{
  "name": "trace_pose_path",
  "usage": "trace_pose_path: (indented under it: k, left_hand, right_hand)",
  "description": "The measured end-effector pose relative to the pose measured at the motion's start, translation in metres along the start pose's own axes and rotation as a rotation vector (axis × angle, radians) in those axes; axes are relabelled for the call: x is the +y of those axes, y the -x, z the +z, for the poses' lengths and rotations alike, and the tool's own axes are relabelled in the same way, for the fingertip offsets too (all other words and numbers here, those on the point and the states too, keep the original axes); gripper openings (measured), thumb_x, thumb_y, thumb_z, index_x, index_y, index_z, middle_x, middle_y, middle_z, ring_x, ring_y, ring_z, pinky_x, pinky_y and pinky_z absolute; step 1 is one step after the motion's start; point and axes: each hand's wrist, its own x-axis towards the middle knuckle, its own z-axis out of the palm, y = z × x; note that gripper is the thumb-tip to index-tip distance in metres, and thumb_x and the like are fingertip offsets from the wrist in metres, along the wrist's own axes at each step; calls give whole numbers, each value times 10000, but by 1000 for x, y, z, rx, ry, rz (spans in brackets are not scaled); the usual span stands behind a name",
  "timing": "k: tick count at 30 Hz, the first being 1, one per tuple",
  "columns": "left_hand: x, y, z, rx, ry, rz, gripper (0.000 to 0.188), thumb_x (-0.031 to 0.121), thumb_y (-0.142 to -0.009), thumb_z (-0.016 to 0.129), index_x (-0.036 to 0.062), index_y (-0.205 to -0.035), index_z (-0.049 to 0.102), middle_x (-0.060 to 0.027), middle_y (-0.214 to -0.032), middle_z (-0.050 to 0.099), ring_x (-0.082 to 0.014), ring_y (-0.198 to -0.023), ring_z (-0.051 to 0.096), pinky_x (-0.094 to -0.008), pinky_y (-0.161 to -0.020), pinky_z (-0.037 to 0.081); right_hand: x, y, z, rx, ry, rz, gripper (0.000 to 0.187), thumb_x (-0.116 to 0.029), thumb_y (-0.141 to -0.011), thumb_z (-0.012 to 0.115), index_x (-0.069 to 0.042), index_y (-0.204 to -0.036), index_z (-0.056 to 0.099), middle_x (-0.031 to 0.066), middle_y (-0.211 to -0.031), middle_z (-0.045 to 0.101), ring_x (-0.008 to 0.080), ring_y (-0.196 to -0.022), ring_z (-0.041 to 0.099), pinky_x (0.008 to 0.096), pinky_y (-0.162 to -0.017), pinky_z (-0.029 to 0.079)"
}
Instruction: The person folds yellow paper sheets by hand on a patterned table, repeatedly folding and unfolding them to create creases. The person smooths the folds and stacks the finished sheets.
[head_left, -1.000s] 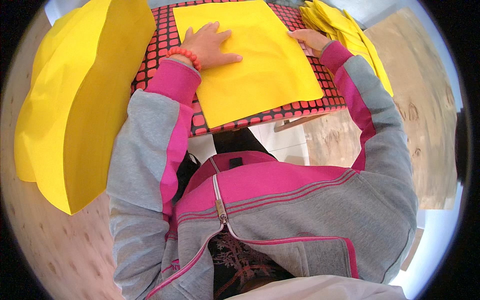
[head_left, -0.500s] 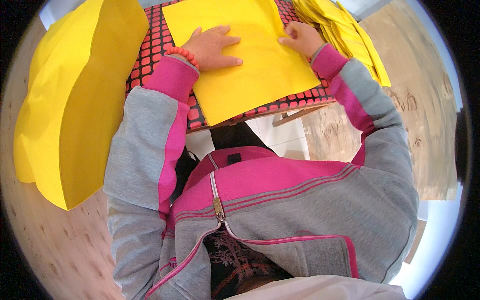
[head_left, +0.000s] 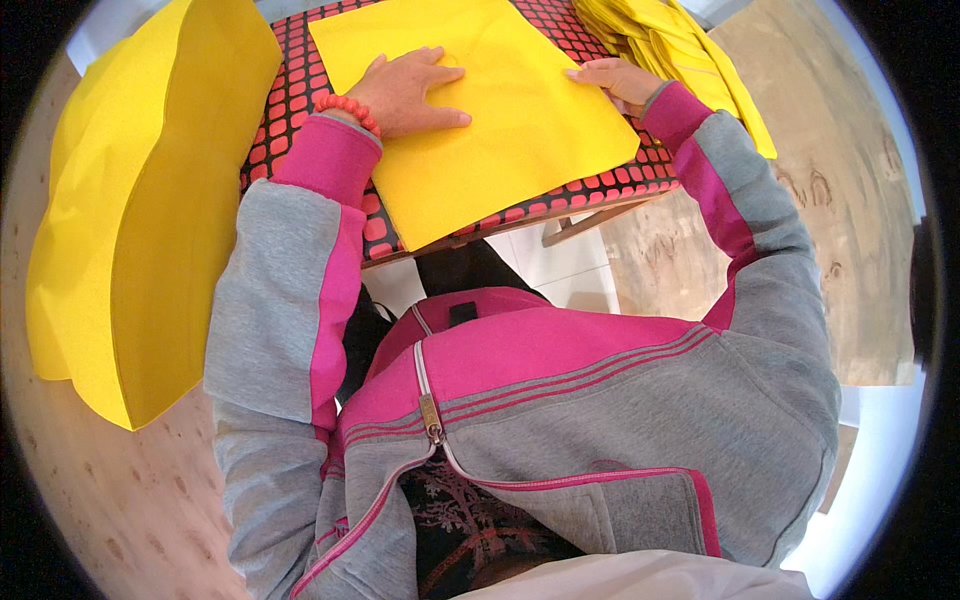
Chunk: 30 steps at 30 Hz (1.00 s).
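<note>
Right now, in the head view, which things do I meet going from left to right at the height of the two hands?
Large yellow bundle, red bead bracelet, left hand, right hand, stack of yellow pieces.

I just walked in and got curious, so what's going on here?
A person in a grey and pink jacket is handling a yellow sheet on a table with a red and black cover. The left hand rests spread on the sheet; the right hand is at its right edge, though whether it pinches it is unclear. A yellow pile lies to the right, and a large yellow bundle is at the left.
</note>
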Motion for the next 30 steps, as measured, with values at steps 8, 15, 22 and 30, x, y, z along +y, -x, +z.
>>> trace_pose_path:
  k: [8, 15, 22, 30]
  left_hand:
    - [0, 0, -2, -19, 30, -11, 791, 630, -837, 705, 155, -1456, 576, -211, -1592, 404, -379, -1482, 372, -641, -1188, 243]
    - [4, 2, -4, 27, 47, -13, 771, 616, -826, 723, 152, -1430, 605, -224, -1556, 447, -384, -1456, 409, -635, -1183, 259]
    - [7, 2, -5, 58, -20, -46, 805, 655, -840, 677, 156, -1462, 565, -226, -1558, 438, -384, -1458, 403, -637, -1184, 251]
    - [8, 5, -8, 24, -9, -85, 819, 657, -840, 673, 149, -1471, 552, -226, -1562, 426, -386, -1462, 391, -640, -1184, 245]
  right_hand:
    - [-34, -65, -17, 39, 49, 67, 281, -345, -997, 672, -77, -1080, 689, 18, -913, 768, 52, -601, 669, 221, -517, 541]
    - [-58, -122, -23, 3, -65, 3, 262, -309, -1006, 666, -72, -1117, 687, 34, -965, 773, 117, -824, 741, 265, -780, 615]
    - [-46, -118, 15, 552, 1348, -862, 213, -258, -877, 742, -99, -981, 646, 103, -869, 694, 303, -838, 689, 399, -710, 554]
    - [-49, -115, 4, 465, 774, -325, 218, -283, -923, 732, -91, -991, 656, 52, -930, 726, 204, -830, 707, 340, -674, 566]
